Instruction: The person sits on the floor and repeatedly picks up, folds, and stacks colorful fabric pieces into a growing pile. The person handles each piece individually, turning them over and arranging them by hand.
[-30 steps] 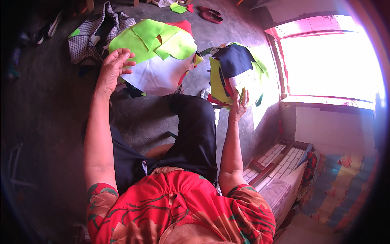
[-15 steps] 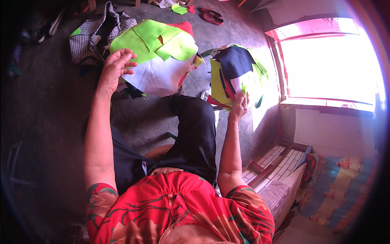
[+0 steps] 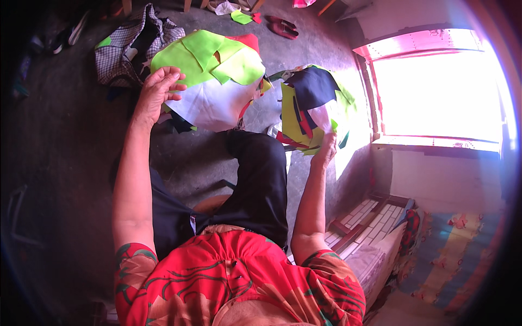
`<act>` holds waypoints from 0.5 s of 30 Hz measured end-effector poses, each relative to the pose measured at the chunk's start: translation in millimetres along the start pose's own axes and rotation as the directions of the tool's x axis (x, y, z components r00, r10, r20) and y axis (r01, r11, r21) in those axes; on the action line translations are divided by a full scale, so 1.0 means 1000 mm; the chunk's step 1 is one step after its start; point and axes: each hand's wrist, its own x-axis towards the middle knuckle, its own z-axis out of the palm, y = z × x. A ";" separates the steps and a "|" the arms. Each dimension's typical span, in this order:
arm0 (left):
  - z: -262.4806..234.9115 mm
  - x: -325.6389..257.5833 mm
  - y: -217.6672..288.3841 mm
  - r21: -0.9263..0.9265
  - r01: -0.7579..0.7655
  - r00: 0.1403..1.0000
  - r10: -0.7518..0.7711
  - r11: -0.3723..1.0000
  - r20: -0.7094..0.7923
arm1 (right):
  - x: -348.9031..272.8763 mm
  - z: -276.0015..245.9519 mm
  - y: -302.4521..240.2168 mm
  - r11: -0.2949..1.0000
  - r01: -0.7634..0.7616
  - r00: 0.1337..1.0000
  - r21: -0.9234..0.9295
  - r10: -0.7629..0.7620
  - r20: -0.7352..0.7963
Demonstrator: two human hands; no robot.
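Note:
A heap of fabric scraps, lime green over white with a red piece behind, sits in front of me; its lime green scrap [image 3: 239, 60] and white scrap [image 3: 209, 103] lie on top. My left hand [image 3: 159, 92] is at the heap's left edge, palm turned inward, its fingers apart and gripping nothing. To the right, a second pile holds a dark navy scrap [image 3: 312, 86] and a yellow-green scrap [image 3: 293, 119], with red bits between. My right hand [image 3: 327, 148] is closed at this pile's near edge, pinching a small bright green scrap [image 3: 334, 125]; its fingertips are partly hidden.
A checkered cloth bag [image 3: 117, 60] lies open on the floor at far left. Dark red shoes [image 3: 281, 27] and loose green scraps [image 3: 241, 17] are farther off. A bright window [image 3: 440, 92] stands at right, above a wooden bed frame [image 3: 348, 233]. My knee [image 3: 261, 157] is below the piles.
My right hand has shifted slightly down and to the right at the pile's near edge. The left hand keeps nearly the same place and pose.

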 end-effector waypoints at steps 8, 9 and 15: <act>0.003 -0.002 0.004 -0.010 -0.013 1.000 0.013 1.000 -0.007 | 0.005 0.000 -0.020 0.995 -0.097 0.995 -0.027 0.097 -0.001; 0.003 -0.002 0.005 -0.009 -0.014 1.000 0.014 1.000 -0.009 | 0.006 0.001 -0.023 0.999 -0.050 0.999 -0.003 0.050 -0.016; 0.005 -0.002 0.006 -0.007 -0.012 1.000 0.012 1.000 -0.014 | -0.008 0.023 -0.071 0.937 0.347 0.937 -0.049 -0.348 -0.016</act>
